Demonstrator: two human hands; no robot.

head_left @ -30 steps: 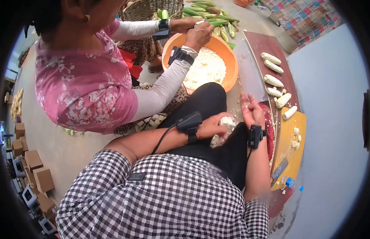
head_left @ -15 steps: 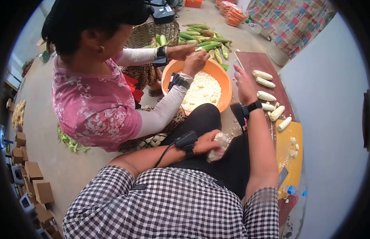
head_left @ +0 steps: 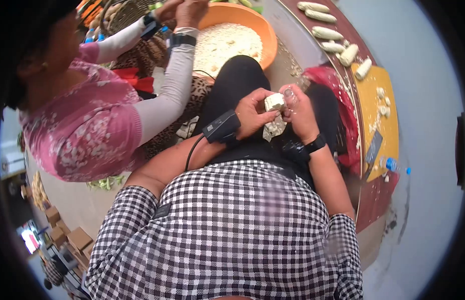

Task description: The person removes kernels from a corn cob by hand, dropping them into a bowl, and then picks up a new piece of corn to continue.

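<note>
Corn cob piece [head_left: 274, 102] sits over my lap, gripped by both hands, left hand [head_left: 255, 114] and right hand [head_left: 300, 113] closed on it. Orange basin [head_left: 266, 36] already holds plenty of kernels; several stripped-looking cobs [head_left: 326, 33] wait on the board, so I judge work partway.

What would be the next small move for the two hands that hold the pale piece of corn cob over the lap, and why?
Probably the right hand should push its thumb along the pale corn cob piece to loosen kernels, while the left hand keeps it steady. Both hands already grip the piece over the black trousers, and the round orange plastic basin of loose kernels is just ahead.
</note>
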